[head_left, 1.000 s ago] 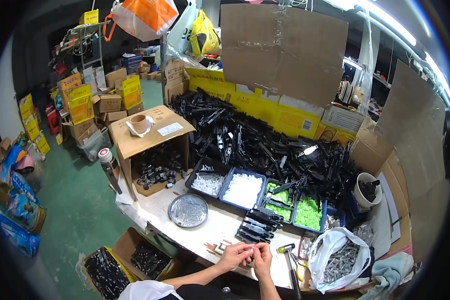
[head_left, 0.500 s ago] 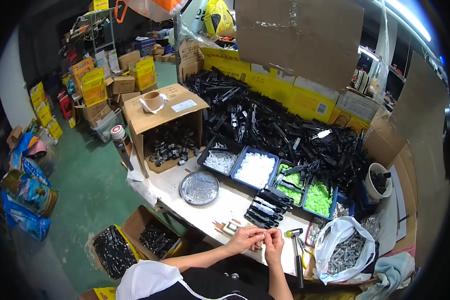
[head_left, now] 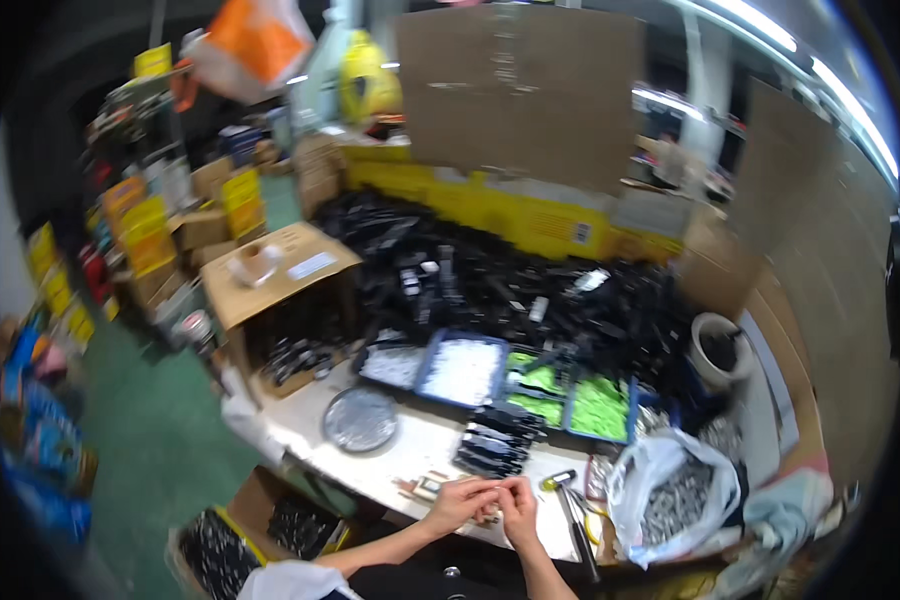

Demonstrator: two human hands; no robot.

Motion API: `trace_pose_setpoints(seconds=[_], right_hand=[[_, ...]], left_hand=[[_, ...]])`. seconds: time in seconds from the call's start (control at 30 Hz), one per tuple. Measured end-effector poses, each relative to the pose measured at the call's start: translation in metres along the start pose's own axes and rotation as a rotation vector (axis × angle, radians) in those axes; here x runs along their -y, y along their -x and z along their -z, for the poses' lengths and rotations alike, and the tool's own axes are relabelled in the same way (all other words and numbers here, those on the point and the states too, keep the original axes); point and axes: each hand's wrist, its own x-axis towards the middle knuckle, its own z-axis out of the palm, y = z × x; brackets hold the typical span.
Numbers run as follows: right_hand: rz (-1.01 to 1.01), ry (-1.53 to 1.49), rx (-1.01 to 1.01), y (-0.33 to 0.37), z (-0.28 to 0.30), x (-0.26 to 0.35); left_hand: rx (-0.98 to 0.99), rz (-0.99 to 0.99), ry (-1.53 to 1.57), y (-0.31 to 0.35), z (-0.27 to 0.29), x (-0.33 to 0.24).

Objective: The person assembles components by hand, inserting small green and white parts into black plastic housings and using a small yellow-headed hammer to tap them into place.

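1. Head view: the left hand [head_left: 462,500] and the right hand [head_left: 518,503] meet at the near edge of the worktable [head_left: 410,455], fingertips drawn together and touching each other.
2. The fingers of both hands are curled in close, pinched around something very small between them; the picture is too blurred to tell what it is, or whether either hand truly grips it.
3. Just beside the left hand, on the tabletop, lies a small wooden-coloured part [head_left: 425,487].
4. Right of the right hand a hammer [head_left: 568,510] lies near the near edge, its yellow-tipped head pointing toward the table's middle.
5. Just beyond the hands sits a stack of black parts [head_left: 495,445].
6. Toward the left edge of the tabletop rests a round metal dish [head_left: 360,420].
7. Further back stand blue trays: one with white pieces [head_left: 460,368], another with green pieces [head_left: 598,408].
8. At the right near corner a white plastic bag of grey metal pieces [head_left: 670,495] stands open.
9. A large heap of black parts [head_left: 510,285] fills the far side, and an open cardboard box [head_left: 275,275] stands off the left edge.
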Motion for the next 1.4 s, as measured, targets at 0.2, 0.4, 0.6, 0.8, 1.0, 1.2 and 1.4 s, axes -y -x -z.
trace_pose_setpoints(seconds=[0.2, 0.4, 0.6, 0.8, 1.0, 1.2, 1.4], right_hand=[[-0.034, 0.116, 0.065, -0.001, -0.009, 0.019], [-0.066, 0.087, 0.050, -0.006, -0.008, -0.001], [-0.093, 0.094, 0.075, -0.005, -0.010, 0.003], [-0.071, 0.143, 0.038, -0.009, -0.019, 0.002], [-0.124, 0.131, 0.046, -0.007, -0.021, -0.002], [0.000, 0.251, -0.001, -0.014, -0.018, 0.002], [0.043, 0.349, 0.002, -0.021, -0.022, 0.015]], left_hand=[[-0.146, 0.095, 0.113, 0.009, 0.006, 0.001], [-0.152, -0.028, 0.146, 0.002, 0.007, 0.014], [-0.147, 0.019, 0.226, 0.005, 0.009, 0.005], [-0.142, 0.052, 0.322, 0.003, 0.017, 0.018], [-0.157, 0.053, 0.331, 0.007, 0.018, 0.017], [-0.182, 0.129, 0.388, -0.002, 0.017, 0.017], [-0.210, 0.125, 0.304, -0.005, 0.017, 0.005]])
